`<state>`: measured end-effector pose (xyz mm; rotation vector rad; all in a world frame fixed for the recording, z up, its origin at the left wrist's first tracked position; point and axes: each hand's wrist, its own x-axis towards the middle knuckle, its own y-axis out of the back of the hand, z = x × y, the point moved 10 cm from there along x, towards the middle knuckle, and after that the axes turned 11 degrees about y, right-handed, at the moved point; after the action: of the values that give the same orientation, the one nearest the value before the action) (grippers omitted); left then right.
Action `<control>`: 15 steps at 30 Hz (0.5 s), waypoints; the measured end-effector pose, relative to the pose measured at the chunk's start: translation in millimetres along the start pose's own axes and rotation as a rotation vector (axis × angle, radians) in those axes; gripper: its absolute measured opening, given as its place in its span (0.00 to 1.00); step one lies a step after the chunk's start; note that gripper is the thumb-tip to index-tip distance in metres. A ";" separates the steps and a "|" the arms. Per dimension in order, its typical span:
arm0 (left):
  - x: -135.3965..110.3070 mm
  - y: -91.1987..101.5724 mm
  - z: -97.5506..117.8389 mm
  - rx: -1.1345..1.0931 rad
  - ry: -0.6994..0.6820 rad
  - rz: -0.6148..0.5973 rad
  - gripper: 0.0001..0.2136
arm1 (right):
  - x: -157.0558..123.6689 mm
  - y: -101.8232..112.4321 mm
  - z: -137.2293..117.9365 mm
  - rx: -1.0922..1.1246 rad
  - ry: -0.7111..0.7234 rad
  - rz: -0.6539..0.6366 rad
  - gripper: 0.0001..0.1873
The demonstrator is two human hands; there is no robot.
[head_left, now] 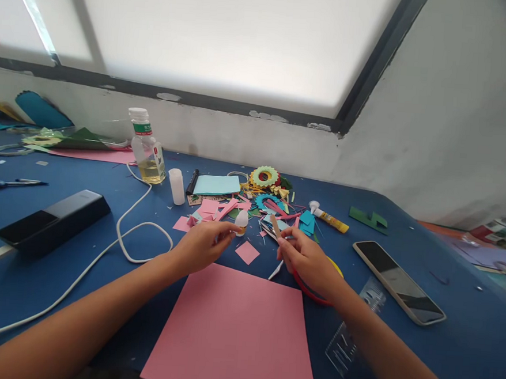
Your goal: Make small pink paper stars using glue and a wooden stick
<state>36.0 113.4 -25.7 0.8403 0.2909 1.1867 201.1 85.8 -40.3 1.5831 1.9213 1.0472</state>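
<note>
Beyond the pink sheet [238, 333], right hand [307, 258] grips a stick [275, 225]; left hand [203, 242], hold unclear, could nudge small bottle [241, 220] over.

Blue desk [471, 349] is pretty messy: pink sheet [238, 333] up front, paper scraps [209, 206] behind it, phone [398, 283] off right, bottle [148, 156] left.

I pinch a flat tan stick [275, 226] in my right hand [304, 255], while my left hand [206, 243] has its fingertips at a small white-topped bottle [241, 219]. A large flat pink paper sheet [238, 333] lies nearest me on the blue table [142, 286], a small pink paper square [247, 252] just beyond it.
</note>
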 end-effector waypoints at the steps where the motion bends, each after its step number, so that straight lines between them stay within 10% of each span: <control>1: 0.1 -1.4 0.4 0.007 -0.009 -0.005 0.14 | 0.1 1.4 3.0 0.017 0.005 0.018 0.13; 15: 3.7 -2.6 -7.9 0.014 0.010 0.025 0.09 | 2.1 -14.6 -20.2 -0.095 0.203 0.085 0.14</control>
<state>34.4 119.7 -32.1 0.8526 0.2975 1.2136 176.5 81.4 -38.9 1.5693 1.9137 1.3605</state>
